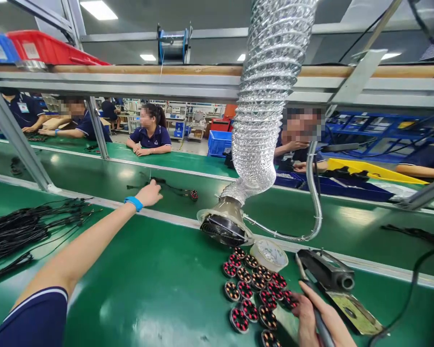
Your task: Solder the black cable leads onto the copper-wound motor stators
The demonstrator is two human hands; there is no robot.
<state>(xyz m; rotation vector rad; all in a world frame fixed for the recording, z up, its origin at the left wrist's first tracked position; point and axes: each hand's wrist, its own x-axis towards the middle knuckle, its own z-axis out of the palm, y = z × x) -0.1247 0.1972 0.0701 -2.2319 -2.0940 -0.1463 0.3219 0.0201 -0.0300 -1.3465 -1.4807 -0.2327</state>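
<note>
My left hand (150, 193), with a blue wristband, reaches out over the far green strip. Its fingers are curled at a black cable (171, 187), and the fingertips are partly hidden. A small round stator with red and copper-coloured windings (194, 195) is at the cable's right end. At the lower right, my right hand (320, 318) is closed around a soldering iron (321, 324), tip pointing up and away. Its fingers also touch a round stator (290, 299) at the edge of a group of several similar stators (249, 310) on the green bench.
A fume extraction hood (226, 226) hangs from a silver duct (262, 106) beside a pale round dish (269, 255). Right of it lies a soldering iron stand (327, 270). Black cables (29, 226) are heaped at left. Co-workers (150, 132) sit across the bench.
</note>
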